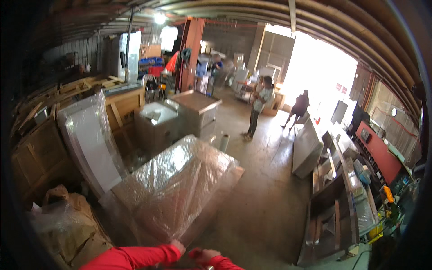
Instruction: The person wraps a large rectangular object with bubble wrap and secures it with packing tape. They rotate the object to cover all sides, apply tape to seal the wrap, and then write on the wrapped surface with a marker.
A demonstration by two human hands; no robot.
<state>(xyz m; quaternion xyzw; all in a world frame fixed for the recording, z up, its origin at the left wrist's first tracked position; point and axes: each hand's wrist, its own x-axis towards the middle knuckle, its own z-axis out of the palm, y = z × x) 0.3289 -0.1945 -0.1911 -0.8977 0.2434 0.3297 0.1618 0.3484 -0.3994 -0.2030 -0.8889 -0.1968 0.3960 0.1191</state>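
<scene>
A large flat-topped piece, covered in clear bubble wrap, stands right in front of me. At its near edge my left hand is closed, its fingers curled on the wrap where several creases run together. Just to the right, my right hand is closed too, blurred and low in the picture. Something dark red shows at its fingers, too smeared to name. Both arms wear red sleeves. The wrapped piece's lower sides are partly hidden.
A tall plastic-wrapped panel leans at left, above crumpled brown paper and plastic. Metal-topped cabinets stand beyond. A dark wooden frame and a pale slab line the right. One person stands ahead; another is near the bright doorway.
</scene>
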